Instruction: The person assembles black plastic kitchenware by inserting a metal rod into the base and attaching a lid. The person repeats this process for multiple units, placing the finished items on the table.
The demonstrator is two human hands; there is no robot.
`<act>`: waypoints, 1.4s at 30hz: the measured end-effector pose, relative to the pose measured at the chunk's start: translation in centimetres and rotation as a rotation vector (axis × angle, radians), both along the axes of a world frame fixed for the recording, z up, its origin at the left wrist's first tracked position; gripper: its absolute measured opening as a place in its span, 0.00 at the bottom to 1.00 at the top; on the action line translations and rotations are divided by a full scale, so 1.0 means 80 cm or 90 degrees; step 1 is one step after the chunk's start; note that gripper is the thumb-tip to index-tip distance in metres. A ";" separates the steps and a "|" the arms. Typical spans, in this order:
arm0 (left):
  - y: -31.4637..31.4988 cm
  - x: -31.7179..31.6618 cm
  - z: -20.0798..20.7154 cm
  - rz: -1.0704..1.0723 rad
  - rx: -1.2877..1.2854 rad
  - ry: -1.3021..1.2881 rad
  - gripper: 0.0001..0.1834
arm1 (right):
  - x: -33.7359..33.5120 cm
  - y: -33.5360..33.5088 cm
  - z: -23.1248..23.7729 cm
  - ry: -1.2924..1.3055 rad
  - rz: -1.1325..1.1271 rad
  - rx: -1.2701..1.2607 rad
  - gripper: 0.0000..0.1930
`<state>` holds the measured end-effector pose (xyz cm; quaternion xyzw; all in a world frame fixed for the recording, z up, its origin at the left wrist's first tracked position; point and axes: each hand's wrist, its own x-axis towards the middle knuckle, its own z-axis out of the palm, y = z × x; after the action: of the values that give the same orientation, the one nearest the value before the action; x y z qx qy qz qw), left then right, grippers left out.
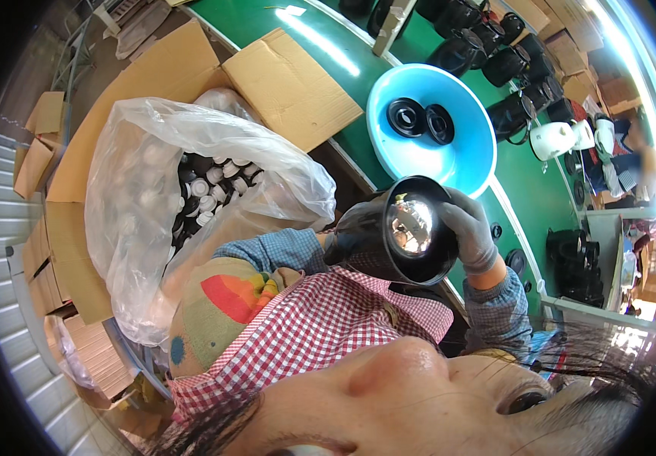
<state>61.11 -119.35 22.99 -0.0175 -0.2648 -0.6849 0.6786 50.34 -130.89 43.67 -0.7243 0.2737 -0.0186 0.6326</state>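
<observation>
A glossy black kettle body (366, 242) is held up in front of my chest, tipped on its side. Its open mouth shows a shiny metal inside. My right hand (471, 234), in a grey glove, grips the rim on the right side, fingers over the edge. From the left, my left hand (331, 248) reaches the other end of the kettle body and supports it; most of its fingers are hidden behind it. Just beyond the kettle body stands a light blue basin (469, 144) with two round black lid-like parts (406, 118) inside.
On my left, a large open cardboard box (77, 251) is lined with a clear plastic bag (134, 144) of small black and white parts (206, 204). Several black kettles (507, 64) and a white kettle (552, 140) stand along the green table (259, 17). Shelving edges the far right.
</observation>
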 end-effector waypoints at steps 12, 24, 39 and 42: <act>0.099 0.046 -0.044 0.153 0.234 -0.024 0.36 | 0.178 -0.250 -0.157 0.576 0.002 -0.794 0.58; 0.165 0.033 -0.047 0.225 0.348 -0.030 0.32 | 0.081 -0.251 -0.101 -0.119 -0.214 -0.200 0.32; 0.066 0.069 -0.025 0.209 0.229 -0.188 0.29 | -0.328 0.086 -0.232 0.344 0.068 -0.271 0.51; 0.027 0.065 -0.030 0.181 0.214 -0.208 0.28 | -0.314 0.087 -0.218 0.265 0.025 -0.025 0.51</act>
<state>66.33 -117.16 20.60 0.2435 -0.2536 -0.6107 0.7095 25.26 -123.95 26.23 -0.7301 0.3838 0.1385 0.5482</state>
